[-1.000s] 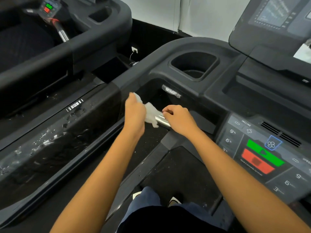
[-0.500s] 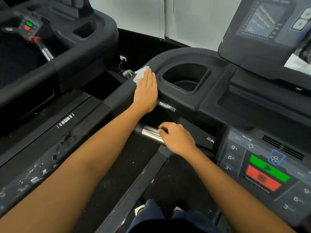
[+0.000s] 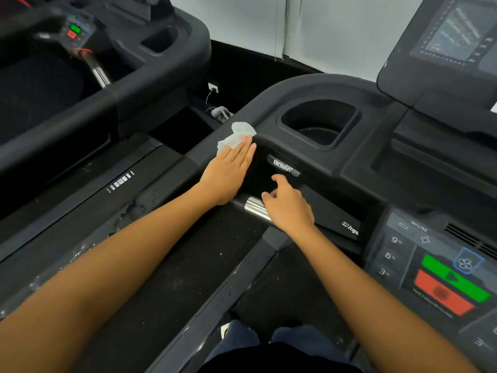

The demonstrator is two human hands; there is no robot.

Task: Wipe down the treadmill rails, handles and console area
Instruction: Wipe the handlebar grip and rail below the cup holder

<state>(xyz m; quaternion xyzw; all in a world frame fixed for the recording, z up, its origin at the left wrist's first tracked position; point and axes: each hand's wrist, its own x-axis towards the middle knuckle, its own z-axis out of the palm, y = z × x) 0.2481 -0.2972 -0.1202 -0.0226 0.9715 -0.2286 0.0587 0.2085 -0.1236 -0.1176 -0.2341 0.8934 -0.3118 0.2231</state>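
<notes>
My left hand (image 3: 228,172) lies flat on the black left rail (image 3: 269,103) of the treadmill, where it curves into the console, and presses a crumpled white wipe (image 3: 236,135) under its fingertips. My right hand (image 3: 289,205) rests on the silver handle bar (image 3: 255,207) just below, fingers loosely curled, thumb raised. The cup holder (image 3: 320,122) sits right of the wipe. The control panel (image 3: 430,265) with green and red buttons is at the lower right, the screen (image 3: 451,30) at the upper right.
A second treadmill (image 3: 107,76) stands to the left, with its own silver handle (image 3: 98,71) and buttons. The side deck (image 3: 80,232) between the machines has white flecks on it. A wall socket (image 3: 213,87) and cable sit at the back. My legs (image 3: 242,343) stand on the belt.
My left hand carried the wipe from the silver handle up onto the curved rail, then slid it slightly back down. My right hand stayed at the handle, and its fingers have loosened.
</notes>
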